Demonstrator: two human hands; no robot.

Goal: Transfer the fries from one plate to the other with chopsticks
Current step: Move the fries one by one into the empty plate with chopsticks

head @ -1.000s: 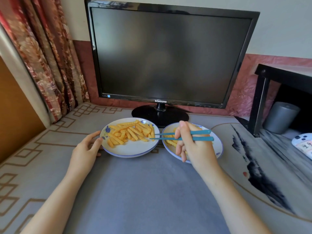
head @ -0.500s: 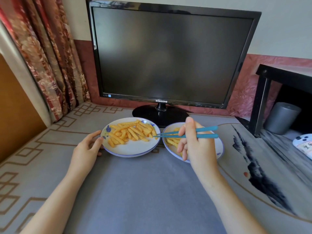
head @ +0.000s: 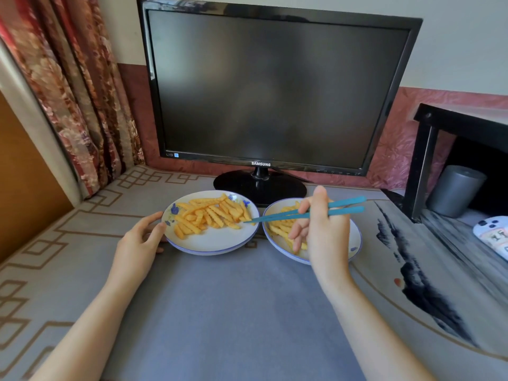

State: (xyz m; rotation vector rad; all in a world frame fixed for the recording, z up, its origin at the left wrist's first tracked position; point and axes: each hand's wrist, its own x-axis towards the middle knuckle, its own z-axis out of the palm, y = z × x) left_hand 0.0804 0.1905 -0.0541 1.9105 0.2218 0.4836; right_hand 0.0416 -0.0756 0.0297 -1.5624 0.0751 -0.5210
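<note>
Two white plates with blue rims stand side by side on the table. The left plate (head: 211,242) carries a heap of crinkle-cut fries (head: 211,214). The right plate (head: 354,243) holds a smaller pile of fries (head: 281,226), partly hidden behind my right hand (head: 321,229). That hand grips a pair of teal chopsticks (head: 291,215), whose tips touch the right edge of the left plate's heap. My left hand (head: 140,240) rests against the left plate's left rim, thumb and fingers on it.
A black monitor (head: 269,86) on a round stand sits right behind the plates. A black shelf (head: 439,125) with a grey cylinder (head: 455,191) stands at the right, a white device (head: 492,235) beside it. Curtains hang at the left.
The chopstick tips have drawn back slightly from inside the left plate's heap to its right edge, and my right hand rose a little. My left hand stays on the rim.
</note>
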